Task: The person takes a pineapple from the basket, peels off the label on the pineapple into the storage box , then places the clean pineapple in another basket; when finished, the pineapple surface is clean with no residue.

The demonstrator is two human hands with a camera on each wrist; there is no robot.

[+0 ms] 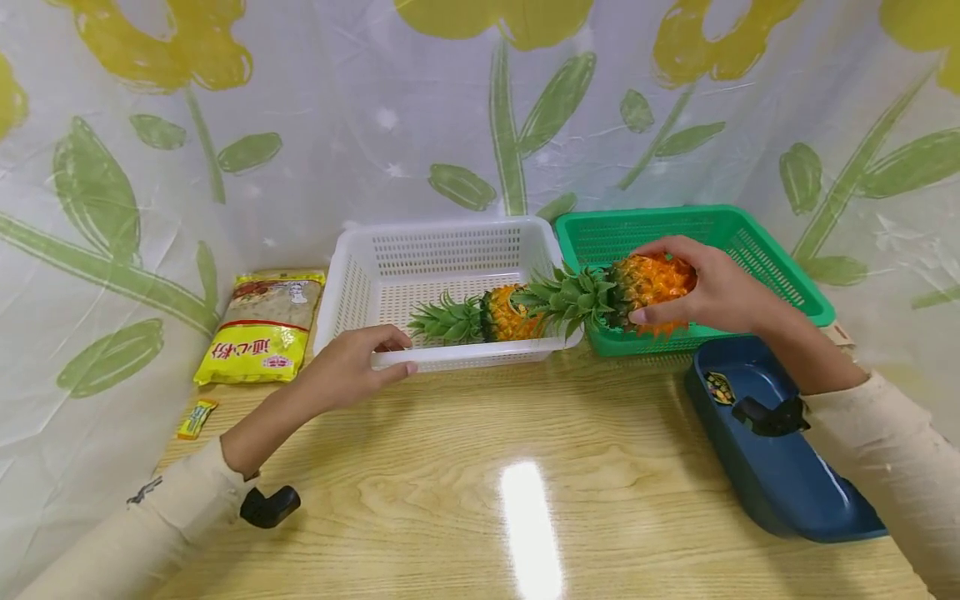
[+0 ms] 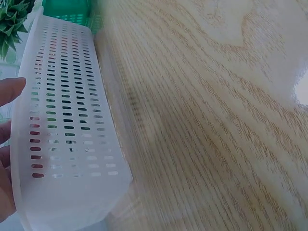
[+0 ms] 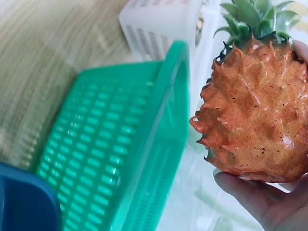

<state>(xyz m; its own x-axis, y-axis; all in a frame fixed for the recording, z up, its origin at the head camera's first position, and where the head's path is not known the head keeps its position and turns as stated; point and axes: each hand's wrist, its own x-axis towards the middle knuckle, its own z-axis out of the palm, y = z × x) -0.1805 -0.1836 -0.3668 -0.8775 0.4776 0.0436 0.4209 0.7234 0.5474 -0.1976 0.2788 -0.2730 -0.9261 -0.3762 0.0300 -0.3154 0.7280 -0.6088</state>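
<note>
Currently, a pineapple [image 1: 651, 283] is gripped over the green basket [image 1: 618, 346] by the curled right hand [image 1: 722, 287]; the white basket [image 1: 487, 354], leftward, is pinched by the left hand [image 1: 351, 365]. Snagged leaves [image 1: 573, 300] could cause dropping.

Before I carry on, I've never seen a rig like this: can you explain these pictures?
No machine here: this is a person working bare-handed. The widest picture looks down from the head; the other two look out from the left and right wrists. The right hand holds one pineapple; the left hand grips the near rim of the white basket, where a second pineapple lies. On the table are the green basket, a blue container, a yellow bag and a small yellow packet.
</note>
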